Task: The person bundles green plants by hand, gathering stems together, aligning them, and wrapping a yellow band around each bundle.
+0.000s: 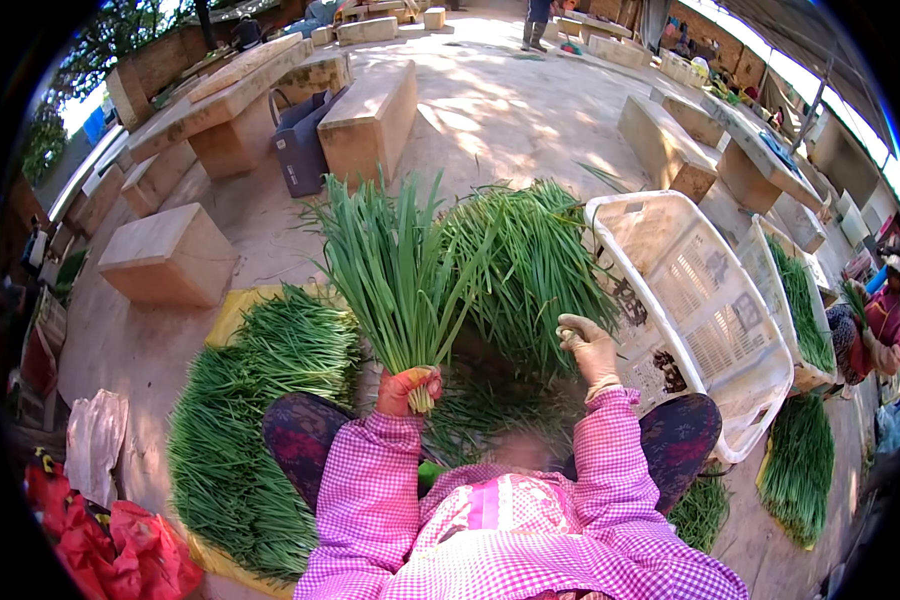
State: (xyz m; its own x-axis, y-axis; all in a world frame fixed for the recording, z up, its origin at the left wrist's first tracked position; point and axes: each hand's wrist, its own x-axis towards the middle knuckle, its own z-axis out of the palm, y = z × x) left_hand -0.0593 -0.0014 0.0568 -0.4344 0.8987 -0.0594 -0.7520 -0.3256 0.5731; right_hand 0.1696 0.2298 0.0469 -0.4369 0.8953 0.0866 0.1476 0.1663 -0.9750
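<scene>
My left hand (405,386), in a reddish glove, grips a bunch of garlic chives (390,277) near its pale stem ends. The leaves fan out upward and away from me. My right hand (591,352) wears a pale, soiled glove and is raised at the right edge of a loose heap of chives (529,262). Its fingers are curled in, and I see no leaves in them. Neat layers of chives (247,442) lie to my left on a yellow sheet (236,311). Loose leaves (480,420) cover the shaded ground between my knees.
A white plastic crate (727,300) lies tipped beside my right knee. Beyond it stands another crate (817,360) with chives, near a person (881,322) holding some. Concrete blocks (169,255), a dark bag (307,142) and concrete benches (367,120) stand ahead. Red plastic (146,544) lies lower left.
</scene>
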